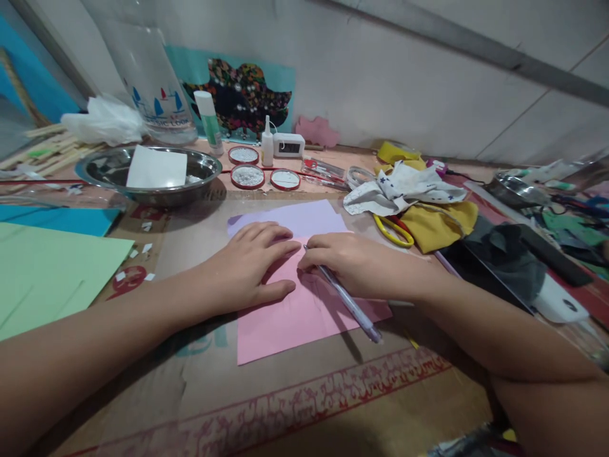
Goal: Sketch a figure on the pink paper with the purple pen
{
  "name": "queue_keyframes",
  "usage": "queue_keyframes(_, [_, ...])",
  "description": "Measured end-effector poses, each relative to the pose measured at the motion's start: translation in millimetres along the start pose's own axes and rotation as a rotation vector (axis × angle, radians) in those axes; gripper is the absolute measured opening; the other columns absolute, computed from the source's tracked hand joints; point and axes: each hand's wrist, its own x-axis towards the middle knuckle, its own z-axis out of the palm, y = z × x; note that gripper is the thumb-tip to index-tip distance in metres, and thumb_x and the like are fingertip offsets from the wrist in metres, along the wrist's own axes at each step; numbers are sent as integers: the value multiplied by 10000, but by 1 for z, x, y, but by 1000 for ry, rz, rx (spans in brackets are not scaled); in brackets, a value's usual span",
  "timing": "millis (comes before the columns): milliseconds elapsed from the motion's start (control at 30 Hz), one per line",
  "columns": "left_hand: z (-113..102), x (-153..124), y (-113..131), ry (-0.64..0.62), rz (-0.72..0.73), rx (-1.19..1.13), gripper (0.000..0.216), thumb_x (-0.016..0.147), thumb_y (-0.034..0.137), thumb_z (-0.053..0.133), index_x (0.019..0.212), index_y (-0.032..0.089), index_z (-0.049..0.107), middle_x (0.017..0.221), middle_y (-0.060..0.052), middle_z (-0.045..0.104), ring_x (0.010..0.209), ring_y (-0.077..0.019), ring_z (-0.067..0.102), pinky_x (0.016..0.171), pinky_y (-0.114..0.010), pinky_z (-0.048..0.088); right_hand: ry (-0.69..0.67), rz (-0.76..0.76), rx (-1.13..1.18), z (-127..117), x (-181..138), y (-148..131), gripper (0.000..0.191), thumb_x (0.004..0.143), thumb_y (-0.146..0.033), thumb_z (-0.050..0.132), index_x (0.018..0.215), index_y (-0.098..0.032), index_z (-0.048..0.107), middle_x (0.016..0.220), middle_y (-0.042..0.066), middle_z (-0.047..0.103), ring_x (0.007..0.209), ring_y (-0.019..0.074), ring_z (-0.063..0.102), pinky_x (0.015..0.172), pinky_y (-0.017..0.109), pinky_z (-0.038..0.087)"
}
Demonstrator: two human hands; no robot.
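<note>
Flat on the pink paper [280, 330], my left hand [257, 260] rests with its fingers spread. My right hand [352, 260] grips a pen [354, 306], whose far end slants down toward me past the fingers. The pen's tip is at the fingertips, close to the left index finger. Beneath the pink sheet, or against its far edge, lies a lilac paper [309, 219], partly covered by my hands. Any marks under my fingers are hidden.
Left are a metal bowl [200, 190] holding white paper, plus green [52, 273] and blue sheets [66, 219]. Behind stand a glue stick [208, 120], small bottle [267, 146], beads in dishes [246, 176] and a clock [289, 146]. Right are yellow-handled scissors [392, 231] and cloth [435, 222].
</note>
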Motion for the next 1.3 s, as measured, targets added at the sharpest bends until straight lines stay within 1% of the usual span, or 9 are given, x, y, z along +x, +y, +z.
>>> queue_keyframes(67, [0, 0, 0, -4, -3, -4, 651, 925, 551, 631, 1472, 201, 581, 1532, -183, 524, 1443, -411, 441, 1198, -615, 360, 36, 4, -26, 1, 0, 0, 344, 938, -6, 509, 1109, -174, 757, 1045, 98, 728, 919, 207, 661, 804, 319, 490])
queue_keyframes(200, [1, 0, -1, -2, 16, 8, 629, 931, 561, 618, 1436, 187, 594, 1517, -187, 535, 1438, -406, 443, 1202, -609, 353, 253, -11, -49, 15, 3, 7, 272, 998, -86, 498, 1117, -167, 729, 965, 80, 700, 848, 194, 624, 733, 297, 465])
queue_keyframes(333, [1, 1, -1, 7, 11, 4, 666, 915, 580, 628, 1430, 160, 577, 1508, -198, 546, 1439, -403, 444, 1209, -600, 348, 373, -37, 21, 23, 5, 16, 199, 1032, -158, 535, 1154, -176, 691, 1014, 76, 699, 907, 190, 634, 792, 301, 481])
queue_keyframes(500, [0, 2, 0, 6, 8, -8, 638, 909, 553, 641, 1415, 169, 580, 1503, -188, 554, 1435, -396, 452, 1214, -596, 342, 309, -71, -48, 27, 7, 18, 278, 1014, -84, 454, 1102, -179, 700, 986, 68, 688, 869, 190, 601, 771, 305, 471])
queue_keyframes(700, [1, 2, -1, 21, 24, -10, 649, 905, 570, 641, 1410, 166, 584, 1502, -192, 556, 1424, -403, 460, 1209, -597, 346, 199, -34, -162, 23, 8, 12, 273, 1017, -119, 469, 1127, -166, 714, 1022, 92, 677, 905, 210, 573, 802, 324, 456])
queue_keyframes(933, [0, 2, 0, 23, 14, -10, 640, 902, 558, 655, 1407, 170, 589, 1493, -182, 557, 1417, -395, 469, 1206, -578, 358, 242, -78, -194, 22, 6, 15, 283, 1012, -88, 460, 1127, -145, 713, 977, 96, 664, 847, 204, 571, 743, 312, 439])
queue_keyframes(1000, [0, 2, 0, 26, 17, -15, 621, 896, 540, 668, 1399, 184, 592, 1488, -174, 560, 1407, -391, 477, 1198, -577, 368, 270, -52, -174, 21, 5, 15, 261, 1009, -103, 488, 1127, -163, 713, 950, 83, 657, 825, 203, 579, 724, 309, 442])
queue_keyframes(1133, [0, 1, 0, 38, 29, -31, 582, 896, 514, 672, 1383, 206, 595, 1489, -164, 557, 1403, -385, 480, 1188, -575, 379, 328, -13, 7, 14, 5, 12, 163, 1000, -180, 598, 1124, -191, 704, 989, 72, 688, 880, 191, 639, 766, 296, 486])
queue_keyframes(1300, [1, 1, 0, 35, 22, -26, 601, 899, 521, 672, 1394, 188, 595, 1476, -167, 569, 1403, -387, 482, 1192, -576, 378, 246, -2, 31, 19, 8, 9, 172, 988, -120, 579, 1081, -194, 705, 992, 70, 712, 898, 189, 656, 794, 304, 497])
